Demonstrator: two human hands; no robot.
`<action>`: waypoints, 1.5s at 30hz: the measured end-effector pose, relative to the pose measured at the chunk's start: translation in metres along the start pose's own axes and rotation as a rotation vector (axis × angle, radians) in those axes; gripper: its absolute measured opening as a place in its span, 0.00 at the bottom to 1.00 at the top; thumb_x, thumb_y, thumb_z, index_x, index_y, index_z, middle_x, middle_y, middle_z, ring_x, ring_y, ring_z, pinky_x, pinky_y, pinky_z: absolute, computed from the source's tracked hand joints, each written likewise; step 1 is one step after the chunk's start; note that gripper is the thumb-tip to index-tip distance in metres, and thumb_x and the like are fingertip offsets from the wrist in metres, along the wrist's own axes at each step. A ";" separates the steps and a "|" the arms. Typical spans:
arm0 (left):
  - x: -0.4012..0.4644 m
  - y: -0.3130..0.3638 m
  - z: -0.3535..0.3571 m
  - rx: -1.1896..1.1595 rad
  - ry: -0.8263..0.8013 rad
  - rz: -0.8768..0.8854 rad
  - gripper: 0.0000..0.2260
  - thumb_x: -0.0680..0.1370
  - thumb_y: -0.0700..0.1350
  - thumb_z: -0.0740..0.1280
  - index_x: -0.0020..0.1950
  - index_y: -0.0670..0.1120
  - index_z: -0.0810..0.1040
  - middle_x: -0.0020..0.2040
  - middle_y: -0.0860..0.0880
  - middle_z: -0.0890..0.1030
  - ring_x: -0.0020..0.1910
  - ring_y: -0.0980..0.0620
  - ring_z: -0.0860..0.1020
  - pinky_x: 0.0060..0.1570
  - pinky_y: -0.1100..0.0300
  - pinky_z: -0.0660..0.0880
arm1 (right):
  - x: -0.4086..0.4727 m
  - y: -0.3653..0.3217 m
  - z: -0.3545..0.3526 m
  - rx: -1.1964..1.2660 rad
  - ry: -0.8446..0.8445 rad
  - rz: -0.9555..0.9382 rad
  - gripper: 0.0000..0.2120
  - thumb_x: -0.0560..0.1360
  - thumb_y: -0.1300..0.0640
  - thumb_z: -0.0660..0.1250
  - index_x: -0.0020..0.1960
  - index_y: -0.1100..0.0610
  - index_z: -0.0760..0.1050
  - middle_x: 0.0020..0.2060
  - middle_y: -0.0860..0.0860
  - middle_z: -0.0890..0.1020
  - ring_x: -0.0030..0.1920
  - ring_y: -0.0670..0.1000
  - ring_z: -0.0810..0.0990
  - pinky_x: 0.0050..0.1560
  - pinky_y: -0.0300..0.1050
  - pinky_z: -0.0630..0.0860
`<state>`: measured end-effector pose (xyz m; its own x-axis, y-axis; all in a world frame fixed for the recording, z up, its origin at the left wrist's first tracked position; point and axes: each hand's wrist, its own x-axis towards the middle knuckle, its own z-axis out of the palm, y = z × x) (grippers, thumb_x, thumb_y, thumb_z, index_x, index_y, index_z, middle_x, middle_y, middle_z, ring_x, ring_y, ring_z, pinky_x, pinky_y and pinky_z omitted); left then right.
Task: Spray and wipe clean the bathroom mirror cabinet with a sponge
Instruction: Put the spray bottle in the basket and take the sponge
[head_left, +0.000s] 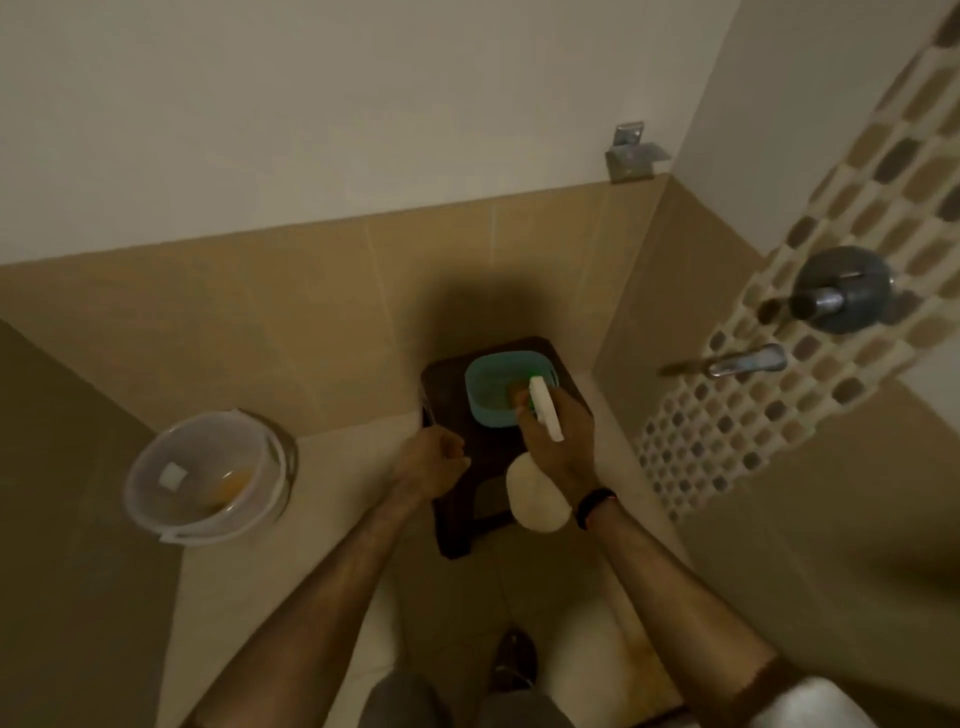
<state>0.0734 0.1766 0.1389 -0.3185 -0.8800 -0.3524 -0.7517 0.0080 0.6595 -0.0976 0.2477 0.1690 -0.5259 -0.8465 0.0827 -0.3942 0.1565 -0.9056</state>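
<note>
My right hand grips a white spray bottle by its neck, over the front of a dark stool. The bottle's white trigger head points away from me, above a teal basin that stands on the stool. An orange-yellow thing, perhaps the sponge, lies in the basin and is partly hidden by the trigger head. My left hand is curled into a fist at the stool's left edge, with nothing seen in it. No mirror cabinet is in view.
A translucent white bucket with an orange object inside stands on the floor at the left. A chrome tap and a round valve stick out of the mosaic wall at the right. A metal soap holder hangs in the corner.
</note>
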 end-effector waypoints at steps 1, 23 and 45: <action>0.016 -0.002 -0.001 -0.007 -0.008 -0.008 0.08 0.75 0.46 0.72 0.52 0.46 0.78 0.55 0.52 0.81 0.50 0.54 0.79 0.44 0.64 0.72 | 0.015 0.002 0.006 -0.022 0.006 0.005 0.05 0.77 0.57 0.70 0.50 0.58 0.80 0.33 0.43 0.77 0.34 0.37 0.78 0.32 0.28 0.70; 0.304 -0.070 0.039 -0.268 -0.356 -0.301 0.15 0.75 0.45 0.73 0.59 0.44 0.75 0.54 0.45 0.80 0.57 0.46 0.79 0.60 0.49 0.77 | 0.246 0.083 0.142 -0.337 0.154 0.197 0.12 0.75 0.44 0.71 0.38 0.46 0.73 0.33 0.48 0.75 0.33 0.50 0.75 0.31 0.37 0.63; 0.326 -0.071 0.087 -0.381 -0.307 -0.416 0.23 0.74 0.42 0.74 0.67 0.43 0.73 0.58 0.47 0.81 0.58 0.48 0.79 0.60 0.48 0.78 | 0.232 0.196 0.194 -0.300 0.004 0.164 0.20 0.76 0.48 0.70 0.62 0.60 0.76 0.49 0.54 0.79 0.50 0.52 0.76 0.51 0.50 0.77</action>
<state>-0.0271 -0.0695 -0.0800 -0.2373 -0.5966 -0.7666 -0.6079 -0.5243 0.5963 -0.1507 -0.0163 -0.0700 -0.6032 -0.7960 -0.0515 -0.5083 0.4333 -0.7443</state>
